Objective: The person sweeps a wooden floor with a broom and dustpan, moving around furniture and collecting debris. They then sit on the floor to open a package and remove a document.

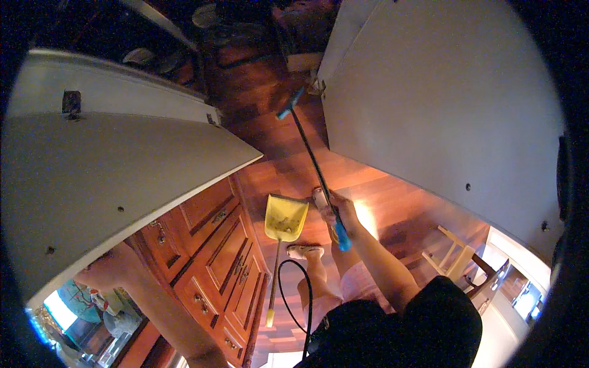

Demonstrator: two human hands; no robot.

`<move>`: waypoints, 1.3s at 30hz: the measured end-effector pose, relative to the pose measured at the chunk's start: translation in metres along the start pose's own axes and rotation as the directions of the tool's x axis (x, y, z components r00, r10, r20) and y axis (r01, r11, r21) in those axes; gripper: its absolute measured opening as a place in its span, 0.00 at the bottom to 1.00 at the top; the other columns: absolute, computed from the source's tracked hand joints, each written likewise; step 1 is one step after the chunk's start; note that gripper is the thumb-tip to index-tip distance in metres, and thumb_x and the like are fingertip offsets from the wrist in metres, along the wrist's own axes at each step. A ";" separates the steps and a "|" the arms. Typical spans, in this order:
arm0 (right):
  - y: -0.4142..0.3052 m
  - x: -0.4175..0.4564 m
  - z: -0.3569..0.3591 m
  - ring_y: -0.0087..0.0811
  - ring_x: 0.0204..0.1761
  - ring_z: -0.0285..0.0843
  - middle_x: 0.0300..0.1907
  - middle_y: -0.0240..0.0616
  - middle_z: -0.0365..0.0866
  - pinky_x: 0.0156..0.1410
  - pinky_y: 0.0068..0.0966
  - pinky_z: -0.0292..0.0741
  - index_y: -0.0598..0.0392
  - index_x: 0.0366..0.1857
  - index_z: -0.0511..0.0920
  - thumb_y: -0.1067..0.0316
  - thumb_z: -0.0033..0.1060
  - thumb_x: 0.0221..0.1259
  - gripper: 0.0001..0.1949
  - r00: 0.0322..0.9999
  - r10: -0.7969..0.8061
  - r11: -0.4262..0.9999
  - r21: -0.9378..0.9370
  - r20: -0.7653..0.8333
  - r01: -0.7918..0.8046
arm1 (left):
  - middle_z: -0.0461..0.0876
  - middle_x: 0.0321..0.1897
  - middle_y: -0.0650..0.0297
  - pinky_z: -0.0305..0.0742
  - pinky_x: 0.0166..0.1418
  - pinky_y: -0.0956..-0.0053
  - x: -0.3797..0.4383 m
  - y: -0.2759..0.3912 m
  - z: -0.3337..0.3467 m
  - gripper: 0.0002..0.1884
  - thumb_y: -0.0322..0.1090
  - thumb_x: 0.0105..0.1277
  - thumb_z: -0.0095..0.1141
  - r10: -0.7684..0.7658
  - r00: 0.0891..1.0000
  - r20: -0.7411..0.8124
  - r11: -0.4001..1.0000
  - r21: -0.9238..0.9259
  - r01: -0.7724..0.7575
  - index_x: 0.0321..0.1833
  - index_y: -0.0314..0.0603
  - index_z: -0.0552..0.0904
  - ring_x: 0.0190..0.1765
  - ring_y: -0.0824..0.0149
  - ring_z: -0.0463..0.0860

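My right hand (pixel 341 209) grips the black shaft of a long-handled broom or squeegee (pixel 309 142), just above its blue end grip. The tool's narrow blue crosswise head (pixel 291 105) is over the dark floor between two open cabinet doors. My left hand (pixel 103 271) is at the lower edge of the left door (pixel 138 161); its fingers are partly hidden, so the hold is unclear. A yellow dustpan (pixel 286 218) with dark debris in its pan lies on the wood floor left of my feet. Its long handle (pixel 274 285) points back towards me.
The right door (pixel 432 106) stands wide on the other side. A carved wooden dresser (pixel 225 257) with metal pulls runs along the left. A black cable loop (pixel 281 285) hangs before me. A small wooden stool or rack (pixel 453 253) is at right. Dim objects (pixel 239 37) lie deeper inside.
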State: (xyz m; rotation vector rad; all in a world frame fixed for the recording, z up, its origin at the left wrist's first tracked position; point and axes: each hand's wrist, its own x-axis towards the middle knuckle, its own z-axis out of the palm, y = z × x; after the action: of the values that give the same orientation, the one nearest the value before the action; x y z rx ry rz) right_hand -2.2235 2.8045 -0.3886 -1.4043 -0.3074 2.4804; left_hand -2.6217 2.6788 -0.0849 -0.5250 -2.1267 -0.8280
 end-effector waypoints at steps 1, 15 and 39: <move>0.002 0.018 -0.001 0.17 0.16 0.61 0.22 0.27 0.68 0.16 0.16 0.61 0.49 0.50 0.73 0.57 0.41 0.71 0.13 0.996 -0.049 0.999 -0.005 0.071 0.050 | 0.78 0.51 0.53 0.79 0.56 0.58 0.001 0.011 0.000 0.18 0.41 0.69 0.47 -0.028 0.999 -0.037 0.998 -0.063 0.025 0.53 0.32 0.74 0.51 0.54 0.80; 0.134 0.027 -0.068 0.22 0.17 0.64 0.22 0.31 0.71 0.19 0.17 0.64 0.45 0.37 0.71 0.58 0.43 0.71 0.07 0.974 -0.067 0.985 0.141 -0.216 0.099 | 0.68 0.24 0.73 0.59 0.25 0.82 0.011 0.045 0.013 0.16 0.53 0.67 0.49 -0.352 0.859 0.372 0.305 -0.822 0.481 0.30 0.50 0.70 0.25 0.76 0.68; 0.260 -0.136 -0.108 0.24 0.13 0.63 0.16 0.29 0.69 0.15 0.22 0.59 0.47 0.49 0.78 0.56 0.48 0.69 0.13 0.952 -0.073 0.991 0.087 -0.298 0.103 | 0.66 0.36 0.60 0.68 0.62 0.62 0.065 0.112 0.132 0.09 0.38 0.72 0.40 0.244 0.696 0.675 0.292 -0.736 0.611 0.40 0.40 0.66 0.45 0.60 0.69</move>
State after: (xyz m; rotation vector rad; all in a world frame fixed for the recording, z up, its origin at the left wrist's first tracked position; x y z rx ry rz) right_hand -2.0975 2.5192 -0.4160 -1.6500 -0.1736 2.1441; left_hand -2.6630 2.8564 -0.0549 -1.3875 -2.0784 -2.4886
